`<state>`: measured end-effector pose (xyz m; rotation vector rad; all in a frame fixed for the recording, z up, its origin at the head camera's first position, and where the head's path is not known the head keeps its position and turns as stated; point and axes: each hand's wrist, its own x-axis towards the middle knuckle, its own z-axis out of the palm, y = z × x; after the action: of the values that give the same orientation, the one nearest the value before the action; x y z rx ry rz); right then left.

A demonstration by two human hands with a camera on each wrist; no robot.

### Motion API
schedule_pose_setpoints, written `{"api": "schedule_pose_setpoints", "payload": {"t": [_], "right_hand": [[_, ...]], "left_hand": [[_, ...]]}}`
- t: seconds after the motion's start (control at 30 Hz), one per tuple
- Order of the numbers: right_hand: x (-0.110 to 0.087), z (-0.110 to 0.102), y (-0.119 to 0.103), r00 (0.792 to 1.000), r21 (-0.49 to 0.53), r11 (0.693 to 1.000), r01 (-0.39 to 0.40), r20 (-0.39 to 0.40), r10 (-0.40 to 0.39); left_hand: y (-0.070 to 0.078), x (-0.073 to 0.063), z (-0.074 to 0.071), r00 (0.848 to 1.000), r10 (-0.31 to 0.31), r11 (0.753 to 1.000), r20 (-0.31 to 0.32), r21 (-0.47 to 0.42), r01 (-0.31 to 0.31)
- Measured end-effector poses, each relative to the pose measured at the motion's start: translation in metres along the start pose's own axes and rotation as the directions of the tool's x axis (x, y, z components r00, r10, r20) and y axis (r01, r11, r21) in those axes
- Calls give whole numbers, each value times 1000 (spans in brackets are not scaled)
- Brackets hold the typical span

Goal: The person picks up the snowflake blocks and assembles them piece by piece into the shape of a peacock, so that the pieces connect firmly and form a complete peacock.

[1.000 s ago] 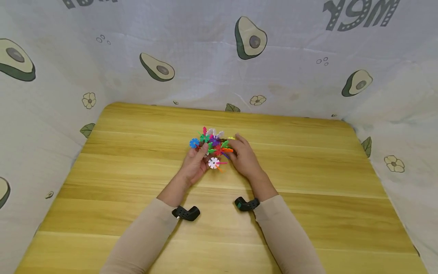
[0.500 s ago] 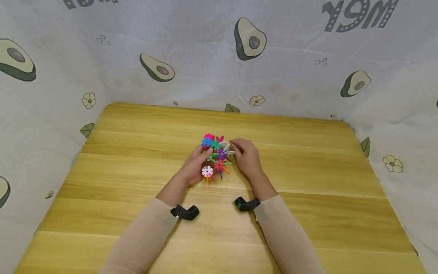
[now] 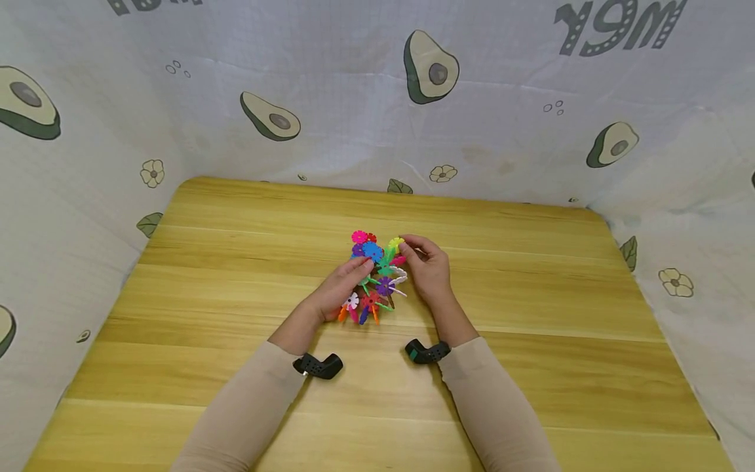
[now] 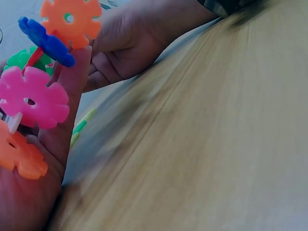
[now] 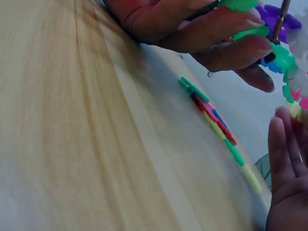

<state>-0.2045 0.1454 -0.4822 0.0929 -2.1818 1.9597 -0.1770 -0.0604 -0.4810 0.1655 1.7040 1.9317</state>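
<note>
A cluster of interlocking plastic flower discs (image 3: 385, 286) in many colours is held over the table. My left hand (image 3: 339, 288) grips it from the left, thumb on top. In the left wrist view its discs, including a pink disc (image 4: 33, 98) and an orange disc (image 4: 72, 21), stick out past the palm and fingers. My right hand (image 3: 429, 265) is at the cluster's right side, where its thumb and fingertips pinch a yellow disc (image 3: 396, 243). In the right wrist view that hand's fingers are fairly straight, and the disc is partly hidden.
Several flat discs (image 5: 216, 125) show low on the wooden table (image 3: 531, 295) in the right wrist view; the head view does not show them clearly. White cloth (image 3: 507, 131) with avocado prints hangs behind and at both sides. Each wrist wears a black device (image 3: 320, 366).
The left hand has turned the cluster, so different discs face up and its lower discs sit nearer the wrists. The right fingertips have come to the yellow disc.
</note>
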Motion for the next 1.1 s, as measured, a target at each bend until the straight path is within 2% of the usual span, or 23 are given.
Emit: {"api": "schedule_pose_setpoints", "payload": {"t": [0.2, 0.3, 0.5, 0.67, 0.8, 0.93, 1.1], "right_hand": [[0, 0, -1, 998, 64, 998, -11, 67, 7], [0, 0, 0, 996, 88, 996, 1, 89, -9], [0, -2, 2, 987, 131, 991, 8, 157, -28], [-1, -6, 2, 974, 171, 985, 18, 219, -56], [0, -7, 2, 969, 120, 992, 51, 234, -78], [1, -8, 2, 962, 54, 996, 74, 258, -86], [1, -12, 1, 947, 50, 997, 58, 312, -71]], "left_hand": [[0, 0, 0, 1000, 3, 999, 2, 50, -3], [0, 1, 0, 999, 19, 995, 26, 98, -21], [0, 2, -1, 995, 59, 989, 76, 129, -68], [2, 2, -1, 996, 35, 990, 88, 135, -47], [3, 1, -2, 995, 17, 990, 103, 135, -31], [3, 1, -1, 993, 29, 989, 117, 142, -45], [3, 1, -2, 988, 55, 986, 142, 149, -76]]}}
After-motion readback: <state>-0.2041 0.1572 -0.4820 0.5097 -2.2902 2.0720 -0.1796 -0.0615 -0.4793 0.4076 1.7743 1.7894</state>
